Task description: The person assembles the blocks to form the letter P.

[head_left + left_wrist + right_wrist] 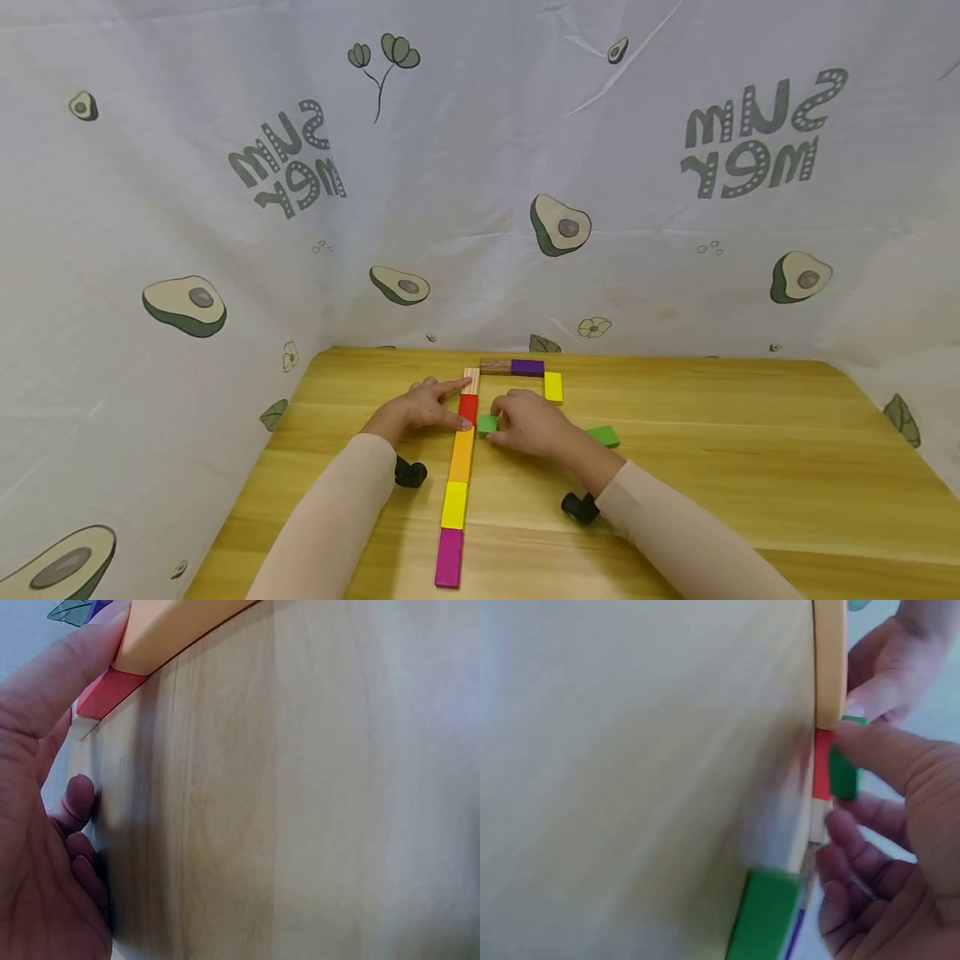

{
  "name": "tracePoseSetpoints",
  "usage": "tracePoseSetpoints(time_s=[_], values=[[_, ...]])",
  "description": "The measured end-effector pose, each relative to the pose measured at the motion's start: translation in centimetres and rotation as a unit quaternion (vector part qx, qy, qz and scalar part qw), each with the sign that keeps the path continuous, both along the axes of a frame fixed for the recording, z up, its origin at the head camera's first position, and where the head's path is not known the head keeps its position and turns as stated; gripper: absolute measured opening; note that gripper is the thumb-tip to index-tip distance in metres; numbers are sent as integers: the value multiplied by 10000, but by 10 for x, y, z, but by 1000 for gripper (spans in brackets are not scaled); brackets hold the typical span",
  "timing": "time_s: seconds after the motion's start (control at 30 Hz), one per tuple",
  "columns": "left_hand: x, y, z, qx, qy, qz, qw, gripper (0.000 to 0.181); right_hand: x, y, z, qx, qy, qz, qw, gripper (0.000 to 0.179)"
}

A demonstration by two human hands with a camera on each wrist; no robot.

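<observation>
My right hand pinches a small green block between thumb and fingers, just right of a row of coloured blocks. In the right wrist view the green block is held off the table, beside the red block. My left hand rests at the row's left side: its index finger touches the pale wood block, and its thumb lies where the red block meets the orange block. In the left wrist view its other fingers hang loosely curled.
Toward me, the row continues with a yellow block and a magenta block. A brown block, a purple block and another yellow block bend around behind. Another green block lies by my right forearm.
</observation>
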State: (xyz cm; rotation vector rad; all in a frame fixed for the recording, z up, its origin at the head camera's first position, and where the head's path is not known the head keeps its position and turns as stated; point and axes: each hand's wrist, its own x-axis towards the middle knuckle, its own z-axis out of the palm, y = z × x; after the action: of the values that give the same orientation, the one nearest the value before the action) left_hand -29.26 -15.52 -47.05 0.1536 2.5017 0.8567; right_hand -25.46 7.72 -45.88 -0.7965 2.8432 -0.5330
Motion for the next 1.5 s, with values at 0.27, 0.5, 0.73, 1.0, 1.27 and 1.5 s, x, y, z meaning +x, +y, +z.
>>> tracePoseSetpoints(time_s=[0.27, 0.5, 0.73, 1.0, 1.27, 1.5], values=[[-3, 1, -2, 35, -38, -14, 10000, 89, -11, -8, -13, 48, -97, -43, 9999, 37], [-4, 1, -2, -58, 6, -52, 10000, 91, -12, -4, -12, -121, -322, -85, 9994, 44], [-3, 1, 0, -79, 32, -60, 9999, 91, -9, 27, 1, -201, -600, -396, 9972, 42], [-2, 1, -3, -71, 2, -54, 10000, 89, -1, 73, 11, 286, -740, -317, 9963, 40], [-2, 0, -5, -7, 34, 15, 10000, 89, 1, 70, 0, 298, -197, -286, 9990, 29], [-1, 0, -4, -48, 132, -92, 9999, 90, 2, 51, -10, 46, 53, -395, 9992, 32]])
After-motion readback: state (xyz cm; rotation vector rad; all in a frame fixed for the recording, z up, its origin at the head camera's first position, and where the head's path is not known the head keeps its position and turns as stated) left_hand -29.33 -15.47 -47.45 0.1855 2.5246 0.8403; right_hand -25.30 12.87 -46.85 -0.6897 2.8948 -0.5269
